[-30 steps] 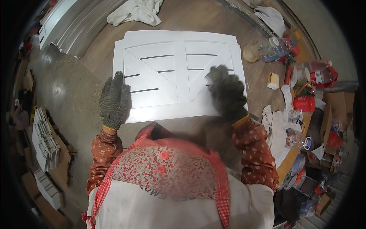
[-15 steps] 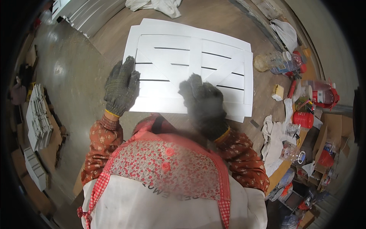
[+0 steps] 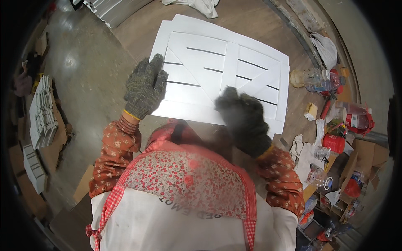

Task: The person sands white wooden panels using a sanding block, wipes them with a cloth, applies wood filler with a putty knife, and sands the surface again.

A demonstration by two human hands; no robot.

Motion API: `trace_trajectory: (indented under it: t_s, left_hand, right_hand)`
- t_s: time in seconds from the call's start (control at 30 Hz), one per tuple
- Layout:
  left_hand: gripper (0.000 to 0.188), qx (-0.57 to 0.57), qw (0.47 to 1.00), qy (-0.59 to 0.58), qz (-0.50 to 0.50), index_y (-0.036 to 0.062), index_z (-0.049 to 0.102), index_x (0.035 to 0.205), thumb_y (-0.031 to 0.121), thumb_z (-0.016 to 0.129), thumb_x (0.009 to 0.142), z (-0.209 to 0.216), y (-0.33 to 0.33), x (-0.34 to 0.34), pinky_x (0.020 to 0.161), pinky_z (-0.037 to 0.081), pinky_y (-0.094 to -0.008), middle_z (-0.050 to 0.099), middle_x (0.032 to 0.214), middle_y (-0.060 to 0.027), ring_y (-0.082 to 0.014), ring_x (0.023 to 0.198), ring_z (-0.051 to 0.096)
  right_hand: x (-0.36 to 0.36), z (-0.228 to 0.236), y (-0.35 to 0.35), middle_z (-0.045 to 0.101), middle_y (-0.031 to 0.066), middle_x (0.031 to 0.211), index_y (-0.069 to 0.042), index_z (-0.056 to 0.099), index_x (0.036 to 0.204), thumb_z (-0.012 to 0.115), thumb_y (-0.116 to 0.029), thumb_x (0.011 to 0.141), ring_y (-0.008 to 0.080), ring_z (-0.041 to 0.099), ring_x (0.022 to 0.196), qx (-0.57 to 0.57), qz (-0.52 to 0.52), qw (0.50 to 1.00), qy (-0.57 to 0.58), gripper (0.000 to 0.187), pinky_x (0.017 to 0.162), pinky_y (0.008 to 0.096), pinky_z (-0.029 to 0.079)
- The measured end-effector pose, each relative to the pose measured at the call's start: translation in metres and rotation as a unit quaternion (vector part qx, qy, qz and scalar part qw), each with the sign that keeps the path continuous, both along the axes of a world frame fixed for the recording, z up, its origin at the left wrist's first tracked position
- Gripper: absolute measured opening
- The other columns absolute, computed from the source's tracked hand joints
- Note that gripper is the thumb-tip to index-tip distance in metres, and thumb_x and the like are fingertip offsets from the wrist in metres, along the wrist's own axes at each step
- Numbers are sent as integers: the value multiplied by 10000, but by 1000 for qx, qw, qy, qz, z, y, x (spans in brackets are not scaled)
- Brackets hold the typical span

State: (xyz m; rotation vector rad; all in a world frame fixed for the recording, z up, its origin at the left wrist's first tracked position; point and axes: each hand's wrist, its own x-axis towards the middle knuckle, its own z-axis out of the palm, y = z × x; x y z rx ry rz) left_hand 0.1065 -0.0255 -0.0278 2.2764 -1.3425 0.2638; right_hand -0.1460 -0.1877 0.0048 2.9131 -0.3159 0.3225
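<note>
A white panel [image 3: 197,106] with raised diagonal braces and several dark slots lies in front of me, with another white sheet edge showing from under it. On its left edge rests my left hand [image 3: 144,88] in a dark knitted glove, fingers stretched along the surface. My right hand [image 3: 247,121], gloved alike, is over the panel's near right part with its fingers bent together toward the face. Whatever may be under those fingers is hidden.
A brown worktable [image 3: 130,31] carries the panel. At the right stand plastic bottles [image 3: 316,79], a yellow-white block [image 3: 310,111], a red container [image 3: 333,143] and white cloths [image 3: 324,48]. Stacked white slatted parts [image 3: 42,113] are at the left, and a cardboard box [image 3: 368,152] is at right.
The whole view has shifted and turned slightly, with the panel now further right. My right hand has slid a little toward the near right over the panel; my left stays at its edge.
</note>
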Motion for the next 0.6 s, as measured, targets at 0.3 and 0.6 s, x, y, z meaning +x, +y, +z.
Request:
trace_trajectory:
  t_s: [0.3, 0.6]
  left_hand:
    - [417, 17, 1000, -15, -18, 56, 555, 1321, 218, 583, 937, 2, 0, 1, 1002, 426, -456, 582, 1300, -176, -365, 1189, 544]
    - [415, 15, 998, -2, -53, 14, 536, 1322, 140, 588, 930, 1, -7, 7, 1010, 439, -402, 585, 1289, -192, -322, 1177, 566]
  right_hand:
    - [-104, 47, -22, 560, 172, 1285, -116, 586, 1251, 600, -226, 844, 332, 575, 991, -5, -218, 976, 8, 422, 867, 446, 449]
    - [-162, 35, -8, 542, 177, 1322, -108, 562, 1298, 593, -267, 900, 402, 551, 1105, 44, -395, 915, 66, 430, 943, 476, 427]
